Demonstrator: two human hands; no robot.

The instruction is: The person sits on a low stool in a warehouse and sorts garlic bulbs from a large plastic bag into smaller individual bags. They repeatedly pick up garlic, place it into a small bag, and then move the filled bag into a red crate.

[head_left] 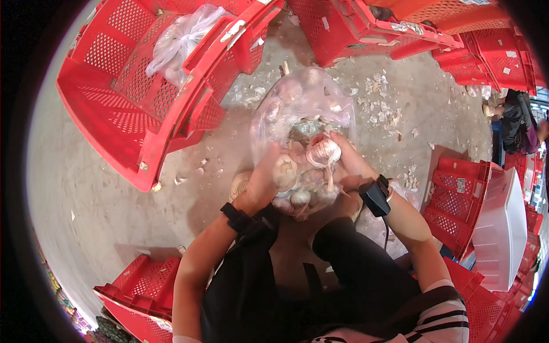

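A pink-tinted clear plastic bag full of garlic bulbs stands open on the floor between my knees. My left hand, a little blurred, grips the left side of the bag beside a pale bulb; its fingertips are partly hidden. My right hand is closed on the right side of the bag, its thumb next to a purple-streaked bulb with a stem. More bulbs lie low in the bag. Dark straps with devices are on both wrists.
Red crates stand around me: one holding a tied bag, others at back, right and lower left. A white box leans at right. Garlic skins litter the concrete floor. A person is at far right.
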